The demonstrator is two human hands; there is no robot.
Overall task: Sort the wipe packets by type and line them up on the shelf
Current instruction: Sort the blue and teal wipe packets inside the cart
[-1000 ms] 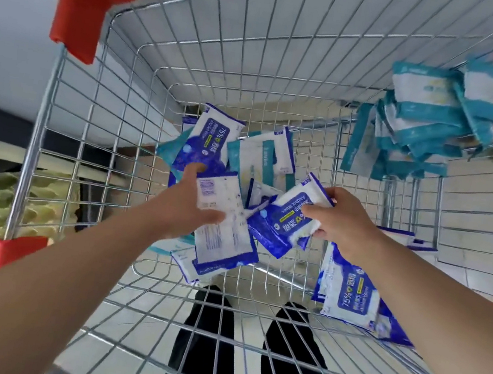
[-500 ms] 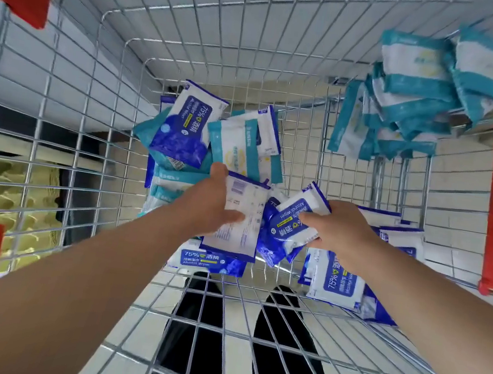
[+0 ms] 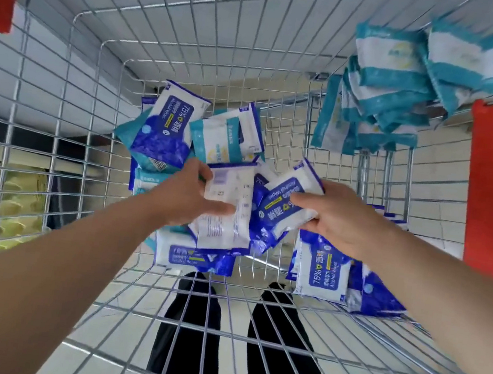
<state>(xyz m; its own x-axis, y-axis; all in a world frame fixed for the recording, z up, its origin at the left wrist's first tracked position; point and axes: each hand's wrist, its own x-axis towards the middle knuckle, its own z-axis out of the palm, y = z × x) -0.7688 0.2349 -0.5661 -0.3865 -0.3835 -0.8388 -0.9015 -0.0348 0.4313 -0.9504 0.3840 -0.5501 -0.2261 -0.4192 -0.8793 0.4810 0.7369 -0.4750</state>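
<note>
Two groups look sorted so far: teal row (image 3: pixel 390 105) far right on the upper wire, blue stack (image 3: pixel 328 273) near right on the shelf (image 3: pixel 220 324). Mixed pile (image 3: pixel 183 134) centre-far isn't sorted yet, so approx. half the job is left, I'd guess. Left hand (image 3: pixel 187 201) reaches fwd, thumb across the top and fingers behind, gripping a flipped packet (image 3: pixel 225 215), back side up. Right hand (image 3: pixel 338 221) is alongside, fingers curled round a blue packet (image 3: pixel 286 211). Both pkts sit just above the pile, edges overlapping or touching, can't tell which. Arms stretched out, converging.
</note>
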